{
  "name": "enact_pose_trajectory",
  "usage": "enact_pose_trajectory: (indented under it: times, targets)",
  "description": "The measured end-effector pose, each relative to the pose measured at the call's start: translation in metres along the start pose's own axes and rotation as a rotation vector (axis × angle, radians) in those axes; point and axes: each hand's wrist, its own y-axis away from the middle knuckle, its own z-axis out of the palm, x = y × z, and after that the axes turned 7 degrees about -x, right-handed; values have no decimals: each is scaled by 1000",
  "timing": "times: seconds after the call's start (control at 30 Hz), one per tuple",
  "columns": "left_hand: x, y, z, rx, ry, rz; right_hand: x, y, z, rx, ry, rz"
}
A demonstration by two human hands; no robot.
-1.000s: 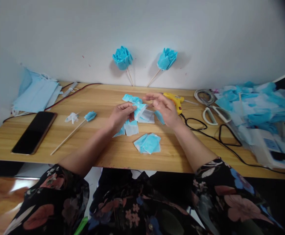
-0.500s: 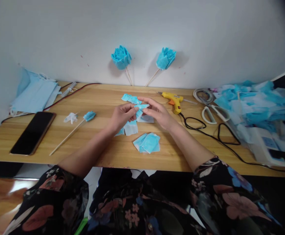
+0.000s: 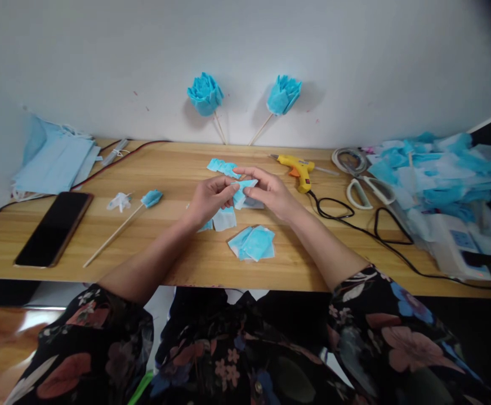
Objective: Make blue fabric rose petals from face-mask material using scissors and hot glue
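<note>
Between my two hands is a small blue fabric piece, cut from mask-like material. My left hand pinches its left edge between thumb and fingers. On its right side, my right hand grips it with the thumb below and fingers above. Just behind the hands lies a row of blue pieces. Under and beside my left hand rest more pale blue squares, partly covered. Closer to me sits a small pile of blue squares.
A yellow glue gun, white-handled scissors and a heap of blue scraps are at right. Leftward lie a stick with a blue bud, a phone and face masks. Two blue fabric flowers lean on the wall.
The camera view has shifted slightly. Both hands keep hold of the blue fabric piece, which shows a slightly broader face between the fingers.
</note>
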Motion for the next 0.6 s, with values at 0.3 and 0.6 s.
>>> enact_pose_trajectory:
  times: [0.3, 0.6]
  targets:
    - [1, 0, -2, 126, 53, 25, -7, 0, 2, 3, -81, -4]
    - [-1, 1, 0, 104, 45, 53, 4, -2, 9, -9, -11, -43]
